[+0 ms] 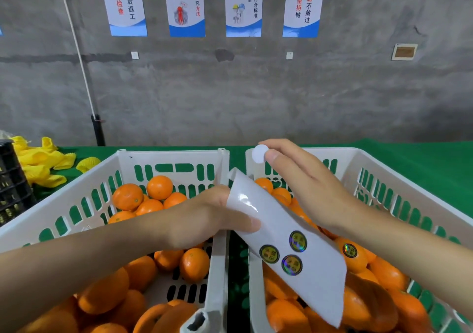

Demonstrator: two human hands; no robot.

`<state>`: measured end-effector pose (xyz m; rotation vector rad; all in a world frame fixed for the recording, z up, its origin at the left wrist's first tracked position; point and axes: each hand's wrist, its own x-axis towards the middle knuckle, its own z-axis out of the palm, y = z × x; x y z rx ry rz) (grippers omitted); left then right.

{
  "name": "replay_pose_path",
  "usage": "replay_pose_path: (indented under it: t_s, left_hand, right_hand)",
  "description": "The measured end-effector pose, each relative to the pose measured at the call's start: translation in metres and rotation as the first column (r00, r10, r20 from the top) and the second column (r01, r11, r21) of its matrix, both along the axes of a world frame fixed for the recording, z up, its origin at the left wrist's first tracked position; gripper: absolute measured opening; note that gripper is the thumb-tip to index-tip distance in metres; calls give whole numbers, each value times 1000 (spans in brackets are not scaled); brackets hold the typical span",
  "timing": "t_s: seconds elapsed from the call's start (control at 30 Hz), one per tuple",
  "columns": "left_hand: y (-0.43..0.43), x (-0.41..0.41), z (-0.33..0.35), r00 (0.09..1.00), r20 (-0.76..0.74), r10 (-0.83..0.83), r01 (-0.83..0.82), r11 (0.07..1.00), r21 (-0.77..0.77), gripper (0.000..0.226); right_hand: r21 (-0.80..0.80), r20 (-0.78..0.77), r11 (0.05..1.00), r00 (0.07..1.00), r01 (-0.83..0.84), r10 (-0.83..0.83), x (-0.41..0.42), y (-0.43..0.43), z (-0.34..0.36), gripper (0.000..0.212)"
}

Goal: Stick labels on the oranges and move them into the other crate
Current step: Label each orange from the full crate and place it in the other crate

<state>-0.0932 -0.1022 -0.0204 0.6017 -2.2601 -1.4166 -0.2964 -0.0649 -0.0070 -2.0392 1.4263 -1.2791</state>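
Head view shows my left hand (pixel 204 217) curled round the upper, curling end of a glossy white backing sheet (pixel 294 217), thumb pressed across it, while my right hand (pixel 307 179) pinches one small round peeled label (pixel 259 153) at the tips of thumb and forefinger, its blank white side towards me. Three round gold-and-holographic stickers (pixel 291 264) remain on the sheet, below my left grip. Left of and beneath that grip sits the white slotted plastic crate (pixel 169 157) of bare oranges (pixel 128 196). Under my right wrist the second white slotted crate (pixel 332 150) holds fruit, among it a labelled orange (pixel 353 254). I judge the risk lies in the pinch: the glue side may cling to my fingertip, or the label may fold on itself, and it would then go on creased or not at all. Both hands are occupied, so reaching for an orange could let the sheet slip into the crate. The print on the stickers is too small for me to read. Well above my pinch, the blue-and-white posters (pixel 185 4) on the grey wall carry Chinese text. I can make out 执行 and 至上.
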Motion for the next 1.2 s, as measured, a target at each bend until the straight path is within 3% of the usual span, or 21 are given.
replay_pose_path:
  t_s: [0.13, 0.23, 0.33, 0.4, 0.47, 0.5, 0.57, 0.63, 0.77, 0.8, 0.87, 0.93, 1.0, 1.03, 1.13, 1.2]
  left_hand:
    - [2, -3, -1, 997, 71, -37, 45, 992, -122, 23]
    - [1, -6, -3, 994, 85, 75, -41, 938, -345, 21]
    - [-6, -8, -10, 959, 85, 270, -183, 822, -540, 13]
    - [-9, -8, -10, 941, 80, 328, -216, 765, -606, 30]
    - [-8, -6, -6, 943, 63, 326, -209, 730, -651, 41]
    - [-9, -3, -3, 947, 72, 312, -171, 684, -709, 44]
    - [-15, 7, 5, 956, 76, 282, -76, 489, -869, 48]
    - [-30, 19, 10, 961, 25, 276, -77, 352, -933, 48]
    - [-62, 39, 4, 863, -63, 502, -300, 407, -862, 54]
    - [-71, 43, -1, 813, 21, 582, -310, 464, -830, 52]
    - [-87, 54, -16, 663, 395, 637, -220, 669, -710, 40]
    - [-93, 65, -34, 384, 776, 500, -55, 852, -521, 41]
    - [-94, 73, -53, 148, 932, 330, 32, 940, -338, 50]
    - [-95, 75, -61, 112, 949, 294, 34, 954, -299, 52]
    - [-96, 72, -83, 158, 936, 316, 8, 947, -321, 63]
    - [-97, 69, -97, 135, 909, 394, 68, 912, -405, 52]
  right_hand:
    - [124, 6, 992, 1000, -17, 17, 0, -5, -8, 26]
    - [174, -12, 985, 1000, -8, 10, 2, -5, -13, 36]
    - [77, -138, 994, 988, 80, -69, 3, -2, -15, 54]
    - [-38, -280, 992, 951, 121, -127, 4, 1, -13, 62]
    - [-80, -314, 989, 938, 127, -146, 1, 0, -10, 66]
    - [-84, -306, 988, 940, 130, -150, -1, -1, -9, 69]
    - [-89, -282, 986, 946, 140, -160, -4, -4, -7, 78]
    - [-79, -227, 985, 960, 152, -166, -6, -5, -5, 85]
    - [18, -233, 992, 965, 126, -119, -7, -6, -3, 99]
    - [34, -251, 994, 964, 103, -91, -6, -6, -4, 99]
    - [26, -302, 996, 950, 87, -76, -4, -3, -8, 91]
    - [12, -349, 994, 932, 112, -101, -4, -1, -11, 83]
    - [3, -361, 992, 925, 126, -116, -5, -2, -12, 75]
    - [-6, -364, 992, 923, 129, -123, -7, -2, -12, 72]
    - [-67, -380, 988, 912, 141, -156, -10, -4, -12, 70]
    - [-132, -378, 982, 909, 134, -175, -9, -4, -13, 71]
